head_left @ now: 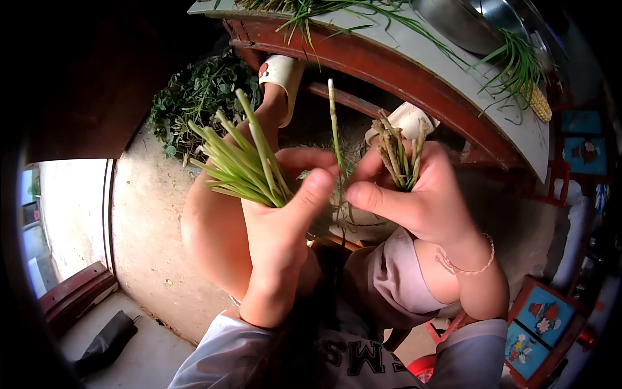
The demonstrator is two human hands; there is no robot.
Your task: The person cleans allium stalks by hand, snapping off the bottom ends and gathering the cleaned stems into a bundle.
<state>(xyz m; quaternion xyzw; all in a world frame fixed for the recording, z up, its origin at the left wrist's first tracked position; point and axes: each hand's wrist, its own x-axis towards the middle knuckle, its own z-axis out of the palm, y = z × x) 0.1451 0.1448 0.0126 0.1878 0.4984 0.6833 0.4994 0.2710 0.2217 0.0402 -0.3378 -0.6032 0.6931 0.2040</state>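
Left hand (282, 220): closed round green stalks (253, 168)
Right hand (431, 201): closed round brown stubs (398, 159)
Lone stalk (334, 117): between the hands, near the left fingertips; grip unclear
Table (512, 133): beyond, bearing greens (518, 65), bowl (447, 23), corn (539, 104)
Leaf heap (197, 97): on the floor (152, 227), beside a shoe (283, 72)
In the way: hands and legs (214, 227) hide some floor

From my end of the feed, I see bright light at a pale doorway (72, 214) beside a dark wall (74, 97), a worn beige floor (152, 240), a white-topped table (492, 97) with red framing, and blue floral panels (547, 314) edged in red.
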